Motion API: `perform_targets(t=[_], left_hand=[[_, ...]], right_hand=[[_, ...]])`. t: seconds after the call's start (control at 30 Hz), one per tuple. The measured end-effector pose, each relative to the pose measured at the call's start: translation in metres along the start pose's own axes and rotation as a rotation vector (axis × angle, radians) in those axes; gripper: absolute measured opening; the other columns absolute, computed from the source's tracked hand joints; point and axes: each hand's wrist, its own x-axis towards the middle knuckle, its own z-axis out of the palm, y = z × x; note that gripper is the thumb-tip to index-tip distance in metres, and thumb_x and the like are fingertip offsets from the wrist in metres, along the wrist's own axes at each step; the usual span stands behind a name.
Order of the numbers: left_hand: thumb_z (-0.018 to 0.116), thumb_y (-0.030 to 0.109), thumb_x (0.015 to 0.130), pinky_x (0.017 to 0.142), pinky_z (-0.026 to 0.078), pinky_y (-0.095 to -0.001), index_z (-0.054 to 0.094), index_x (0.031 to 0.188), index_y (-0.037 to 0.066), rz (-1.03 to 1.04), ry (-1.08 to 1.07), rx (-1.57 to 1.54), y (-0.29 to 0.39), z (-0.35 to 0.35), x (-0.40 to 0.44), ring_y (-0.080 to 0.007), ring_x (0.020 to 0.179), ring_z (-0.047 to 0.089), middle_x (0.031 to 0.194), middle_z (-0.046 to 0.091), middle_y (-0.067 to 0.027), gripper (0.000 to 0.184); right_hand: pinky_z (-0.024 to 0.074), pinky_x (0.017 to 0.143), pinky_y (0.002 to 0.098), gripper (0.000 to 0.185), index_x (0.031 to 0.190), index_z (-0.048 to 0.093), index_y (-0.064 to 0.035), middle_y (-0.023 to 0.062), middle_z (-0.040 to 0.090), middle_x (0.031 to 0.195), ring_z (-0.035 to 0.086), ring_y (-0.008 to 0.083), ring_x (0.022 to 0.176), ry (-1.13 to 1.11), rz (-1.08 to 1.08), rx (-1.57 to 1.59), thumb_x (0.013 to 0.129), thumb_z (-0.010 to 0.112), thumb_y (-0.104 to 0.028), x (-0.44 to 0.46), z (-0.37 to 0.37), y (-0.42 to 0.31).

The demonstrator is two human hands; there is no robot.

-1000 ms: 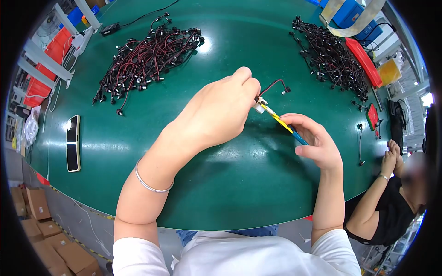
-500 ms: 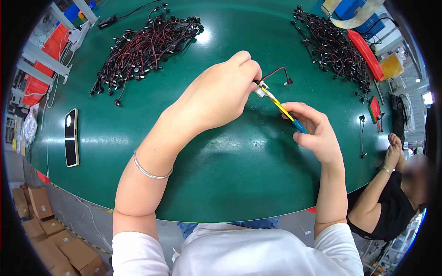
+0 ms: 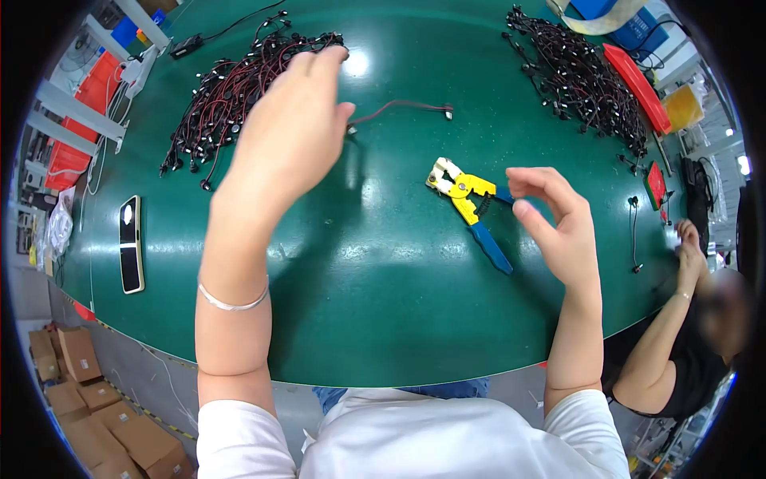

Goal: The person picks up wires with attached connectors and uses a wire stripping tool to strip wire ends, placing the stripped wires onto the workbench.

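My left hand [image 3: 295,132] is over the near edge of the cable pile [image 3: 247,88], slightly blurred, thumb and fingers apart. A thin red-and-black cable [image 3: 399,104] with small ends stretches to the right from just beside the thumb. On the green table [image 3: 383,319], yellow wire-stripper pliers [image 3: 463,191] with blue handles stand spread open, their pale jaws pointing up and left. Beside the upper blue handle is my right hand [image 3: 554,219], its fingers curved and thumb apart, with nothing gripped between them.
Another heap of black cables [image 3: 578,80] lies at the back right beside a red tray [image 3: 637,88]. A phone [image 3: 131,243] rests at the left, and a single cable [image 3: 634,231] lies at the right. Another person [image 3: 662,359] sits at the right edge.
My left hand has moved left toward the pile, and the cable has come out of the pliers. The pliers, closed in my right hand before, are now spread and let go.
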Motion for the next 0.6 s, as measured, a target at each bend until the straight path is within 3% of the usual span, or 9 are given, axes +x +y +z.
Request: perform_targets(t=[0.07,0.17,0.23,0.3,0.37,0.43,0.6], left_hand=[[0.061,0.004,0.086,0.080,0.050,-0.0352,0.059,0.109,0.001,-0.034,-0.005,0.045,0.005,-0.018,-0.002,-0.0328,0.095,0.061,0.105,0.060,-0.0158,0.023],[0.063,0.011,0.088,0.083,0.050,-0.0369,0.060,0.114,0.001,0.100,-0.432,-0.249,0.020,-0.052,-0.006,-0.0342,0.096,0.062,0.106,0.062,-0.0176,0.028],[0.064,0.014,0.088,0.083,0.050,-0.0376,0.060,0.114,0.000,0.230,-0.543,-0.395,0.035,-0.066,-0.007,-0.0335,0.096,0.062,0.106,0.063,-0.0171,0.030],[0.065,0.017,0.087,0.083,0.051,-0.0383,0.060,0.114,-0.002,0.350,-0.644,-0.539,0.050,-0.078,-0.009,-0.0328,0.095,0.062,0.105,0.063,-0.0165,0.033],[0.066,0.019,0.087,0.076,0.053,-0.0368,0.062,0.113,-0.005,0.485,-0.785,-0.773,0.063,-0.085,-0.015,-0.0313,0.089,0.064,0.105,0.063,-0.0169,0.035],[0.066,0.018,0.086,0.073,0.053,-0.0358,0.063,0.111,-0.005,0.532,-0.773,-0.850,0.068,-0.088,-0.021,-0.0305,0.086,0.064,0.104,0.063,-0.0173,0.034],[0.066,0.013,0.086,0.065,0.054,-0.0322,0.065,0.105,-0.007,0.655,-0.641,-1.052,0.075,-0.092,-0.030,-0.0282,0.078,0.065,0.099,0.063,-0.0190,0.028]], right_hand=[[0.0457,0.089,0.0309,0.038,0.118,0.059,0.0016,0.0101,0.060,0.104,0.059,0.0184,0.097,0.083,0.001,0.054,0.085,0.065,-0.014,-0.002,0.002,0.002],[0.0479,0.081,0.0309,0.034,0.118,0.059,0.0009,0.0088,0.060,0.095,0.059,0.0179,0.086,0.220,-0.099,0.117,0.087,0.062,-0.014,-0.007,0.009,-0.009],[0.0491,0.077,0.0309,0.032,0.117,0.058,0.0006,0.0081,0.060,0.090,0.059,0.0176,0.081,0.284,-0.154,0.144,0.089,0.061,-0.014,-0.011,0.011,-0.024],[0.0493,0.073,0.0351,0.040,0.124,0.053,0.0006,0.0083,0.059,0.087,0.058,0.0187,0.077,0.361,-0.419,0.065,0.090,0.062,-0.019,-0.020,0.007,-0.048],[0.0482,0.071,0.0372,0.051,0.130,0.045,0.0028,0.0099,0.058,0.085,0.057,0.0187,0.074,0.219,-0.636,0.096,0.093,0.061,-0.027,-0.024,-0.007,-0.069],[0.0465,0.068,0.0368,0.052,0.129,0.042,0.0043,0.0121,0.057,0.090,0.055,0.0173,0.072,0.019,-0.809,0.082,0.095,0.056,-0.032,-0.016,-0.029,-0.091],[0.0472,0.074,0.0415,0.056,0.142,0.030,-0.0067,0.0132,0.057,0.105,0.056,0.0228,0.079,0.109,-0.812,0.094,0.095,0.055,-0.024,-0.035,-0.064,-0.126]])
